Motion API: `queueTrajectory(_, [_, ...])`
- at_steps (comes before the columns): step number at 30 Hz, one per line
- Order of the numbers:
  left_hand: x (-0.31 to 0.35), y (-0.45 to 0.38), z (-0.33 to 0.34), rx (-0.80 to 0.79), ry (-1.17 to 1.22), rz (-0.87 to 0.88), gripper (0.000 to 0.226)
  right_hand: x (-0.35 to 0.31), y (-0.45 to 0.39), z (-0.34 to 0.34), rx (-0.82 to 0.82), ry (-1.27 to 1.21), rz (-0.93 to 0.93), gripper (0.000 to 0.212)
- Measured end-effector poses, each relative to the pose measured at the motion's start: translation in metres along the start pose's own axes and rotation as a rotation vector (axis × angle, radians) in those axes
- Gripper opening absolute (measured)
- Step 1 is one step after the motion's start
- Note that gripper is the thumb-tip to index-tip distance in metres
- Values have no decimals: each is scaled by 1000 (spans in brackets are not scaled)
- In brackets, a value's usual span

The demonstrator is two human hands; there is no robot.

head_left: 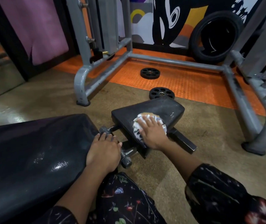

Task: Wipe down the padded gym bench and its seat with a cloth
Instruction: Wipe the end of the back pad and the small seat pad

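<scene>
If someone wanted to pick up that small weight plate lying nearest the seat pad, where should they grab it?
Probably by its rim, from above on the far side. The weight plate lies flat on the floor, its near edge hidden behind the seat pad; the ring of holes might also take fingertips.

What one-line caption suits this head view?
Right hand presses a cloth flat on the seat pad while the left hand rests on the bench pad.

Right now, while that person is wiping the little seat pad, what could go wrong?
The left hand rests at the end of the bench, beside the metal hinge; fingers might get pinched if the seat shifts. The right hand presses the cloth near the seat's edge, so it could slip off. Two plates lie on the floor close by, a possible trip hazard.
</scene>
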State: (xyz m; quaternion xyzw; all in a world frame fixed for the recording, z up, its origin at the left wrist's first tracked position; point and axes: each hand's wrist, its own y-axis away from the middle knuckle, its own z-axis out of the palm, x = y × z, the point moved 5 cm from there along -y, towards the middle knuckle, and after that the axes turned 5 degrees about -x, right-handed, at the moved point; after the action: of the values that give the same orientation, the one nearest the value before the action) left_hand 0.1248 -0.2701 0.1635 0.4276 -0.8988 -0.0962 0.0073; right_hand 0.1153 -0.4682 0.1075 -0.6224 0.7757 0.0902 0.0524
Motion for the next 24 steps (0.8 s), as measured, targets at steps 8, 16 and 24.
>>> queueTrajectory(8, [1,-3,-3,18,-22,6,52,58,19,-8,91,-130,-8,58])
queueTrajectory(16, [0,-6,-4,-2,4,-3,53,-1,7,-2,33,-25,-155,56])
queueTrajectory(24, [0,-6,-3,-2,-2,-5,51,38,-10,-9,36,-80,46,52])
